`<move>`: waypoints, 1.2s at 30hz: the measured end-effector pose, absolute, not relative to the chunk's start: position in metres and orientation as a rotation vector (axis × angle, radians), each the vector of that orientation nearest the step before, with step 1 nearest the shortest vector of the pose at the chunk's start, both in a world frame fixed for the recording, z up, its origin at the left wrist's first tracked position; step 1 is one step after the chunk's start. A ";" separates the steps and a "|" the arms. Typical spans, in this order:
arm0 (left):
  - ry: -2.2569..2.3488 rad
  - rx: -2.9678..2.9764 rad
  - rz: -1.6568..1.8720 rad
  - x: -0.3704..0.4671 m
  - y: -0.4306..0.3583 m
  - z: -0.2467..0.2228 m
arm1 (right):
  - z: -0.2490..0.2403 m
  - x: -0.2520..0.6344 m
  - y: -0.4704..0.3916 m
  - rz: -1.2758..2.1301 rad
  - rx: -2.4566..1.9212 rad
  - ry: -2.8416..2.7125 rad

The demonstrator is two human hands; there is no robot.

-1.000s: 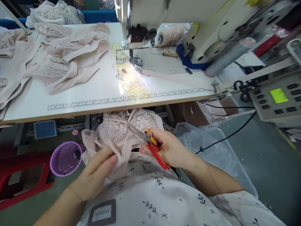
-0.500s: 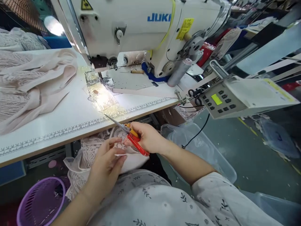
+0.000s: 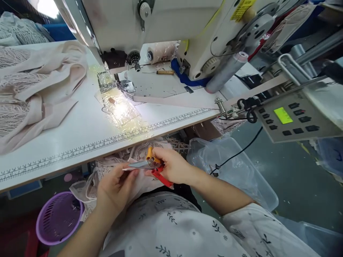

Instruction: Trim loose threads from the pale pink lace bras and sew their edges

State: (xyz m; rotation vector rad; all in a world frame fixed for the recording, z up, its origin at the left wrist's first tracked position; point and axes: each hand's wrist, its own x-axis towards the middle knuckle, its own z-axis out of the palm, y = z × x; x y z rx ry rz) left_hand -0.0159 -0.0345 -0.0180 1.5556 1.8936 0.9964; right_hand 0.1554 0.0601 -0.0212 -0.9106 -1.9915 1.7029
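Observation:
My right hand [image 3: 175, 166] is closed around a pair of scissors [image 3: 164, 177] with red and orange handles. Their blades point left, at the edge of the pale pink fabric near my left fingertips. My left hand [image 3: 115, 185] pinches that edge between thumb and fingers. Below the table edge, the rest of the pale fabric [image 3: 142, 184] hangs over my lap, with lace and fringe [image 3: 103, 171] beside it. Whether the blades are closed on the cloth I cannot make out.
A sewing machine [image 3: 160, 21] stands on the white table [image 3: 66, 132], with fringed pink fabric [image 3: 50, 82] at left. A control box [image 3: 297, 117] juts out at right. A purple basket [image 3: 60, 217] and a clear plastic bin [image 3: 241, 171] sit below.
The scissors have swung from pointing up and left to lying nearly level, their blades now at the fabric edge by my left fingers. The camera view has shifted closer to the table.

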 end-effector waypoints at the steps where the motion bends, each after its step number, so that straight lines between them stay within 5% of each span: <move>1: 1.897 1.574 0.994 -0.016 -0.034 -0.019 | -0.025 0.154 0.058 1.684 -0.897 -1.985; 11: 1.903 1.306 1.003 -0.012 -0.037 -0.029 | -0.026 0.148 0.053 1.692 -0.992 -1.830; 21: 1.845 1.736 0.992 -0.014 -0.032 -0.028 | -0.029 0.144 0.050 1.649 -1.040 -1.867; 36: 1.649 0.532 1.341 -0.026 -0.038 -0.040 | -0.043 0.160 0.054 1.556 -0.902 -2.115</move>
